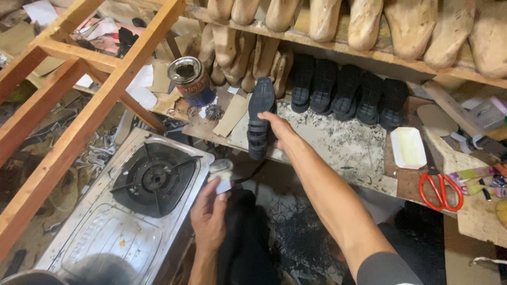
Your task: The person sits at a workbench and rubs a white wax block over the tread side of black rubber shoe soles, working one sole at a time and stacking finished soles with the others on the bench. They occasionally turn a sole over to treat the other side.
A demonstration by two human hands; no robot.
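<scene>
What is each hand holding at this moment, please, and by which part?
Right hand grips a black shoe sole at its side edge; left hand pinches a small white object.

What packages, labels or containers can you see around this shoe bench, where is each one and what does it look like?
Metal can: on the bench edge behind the gas stove, round, open top, red and blue label band.
White tray: on the bench right of the row of black soles, shallow, rectangular, pale inside.
Small white container: in the left hand, near the stove; details unclear.
No signs or screens.
</scene>
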